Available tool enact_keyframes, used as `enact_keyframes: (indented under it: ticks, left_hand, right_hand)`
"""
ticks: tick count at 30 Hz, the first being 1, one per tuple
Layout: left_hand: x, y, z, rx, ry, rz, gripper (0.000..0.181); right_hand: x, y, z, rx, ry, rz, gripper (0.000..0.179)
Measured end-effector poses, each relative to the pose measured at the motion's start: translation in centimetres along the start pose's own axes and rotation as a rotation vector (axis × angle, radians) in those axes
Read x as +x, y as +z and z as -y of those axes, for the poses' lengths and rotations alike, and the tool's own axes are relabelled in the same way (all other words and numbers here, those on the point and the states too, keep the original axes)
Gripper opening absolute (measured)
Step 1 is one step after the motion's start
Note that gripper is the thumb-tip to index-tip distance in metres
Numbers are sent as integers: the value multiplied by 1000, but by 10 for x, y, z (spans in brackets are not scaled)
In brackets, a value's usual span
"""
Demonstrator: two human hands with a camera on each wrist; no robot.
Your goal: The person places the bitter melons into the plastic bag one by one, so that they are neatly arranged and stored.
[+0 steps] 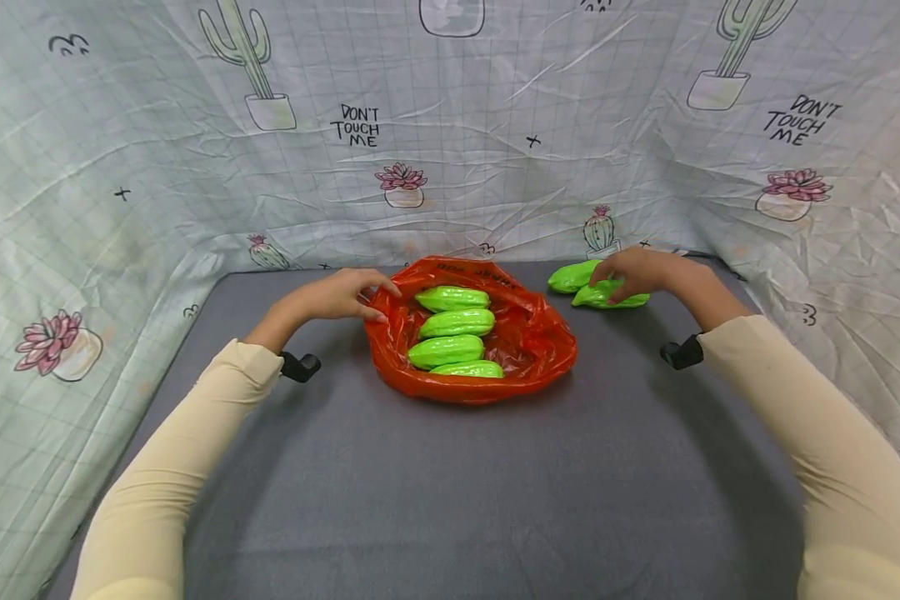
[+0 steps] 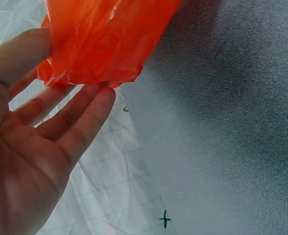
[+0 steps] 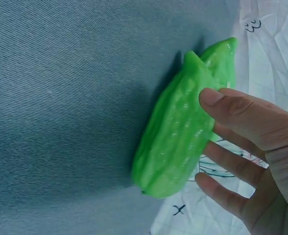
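The bag [image 1: 487,390] is set open on the table [image 1: 450,492], with four gourds [image 1: 457,323] seen inside, laid one behind another; its left rim is pinched by the left hand [image 1: 340,296], between thumb and fingers. To the right of the bag and apart from it, a near gourd [image 3: 173,137] and a far gourd [image 3: 222,61] are laid against each other on the table. By the right hand [image 1: 637,268], the thumb is put over the near gourd and the fingers are spread apart at its far edge; whether it is firmly squeezed cannot be told. Since its skin looks glossy and its end is tapered, a slip could be caused by a light or off-centre hold. The far gourd, being so close, could be knocked toward the cloth [image 1: 495,217] by the same fingers. As for the bag, its wall seems thin and soft; by a strong pull of the left hand the rim could be folded inward or torn, and the gourds inside could be made to slide. If the bag were tipped forward, the front one, partly hidden behind the low wall, might be spilled.
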State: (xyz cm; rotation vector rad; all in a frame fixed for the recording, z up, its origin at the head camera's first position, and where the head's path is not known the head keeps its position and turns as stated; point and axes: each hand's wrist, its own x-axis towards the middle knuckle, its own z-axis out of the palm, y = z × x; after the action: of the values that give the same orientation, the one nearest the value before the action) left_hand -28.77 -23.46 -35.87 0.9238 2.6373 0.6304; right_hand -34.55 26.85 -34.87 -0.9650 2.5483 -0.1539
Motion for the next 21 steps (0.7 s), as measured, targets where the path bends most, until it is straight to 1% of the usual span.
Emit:
enact_keyframes:
  ticks: [3, 7, 11, 15, 17, 21]
  left_hand:
    - [0, -1, -1, -10, -5, -2, 44]
    - [0, 0, 0, -19, -11, -12, 44]
    - [-2, 2, 2, -19, -15, -19, 44]
    - [-5, 4, 3, -17, -21, -22, 44]
    - [-8, 4, 4, -22, -26, -22, 44]
    - [-13, 5, 6, -40, -38, -31, 45]
  right_hand:
    - [0, 4, -2, 8, -8, -45, 44]
    - [-1, 11, -4, 14, 13, -94, 52]
    - [1, 23, -6, -3, 93, -121, 62]
    - [3, 34, -5, -41, 154, -132, 63]
    - [2, 36, -5, -55, 162, -146, 62]
    - [-2, 34, -6, -74, 147, -162, 62]
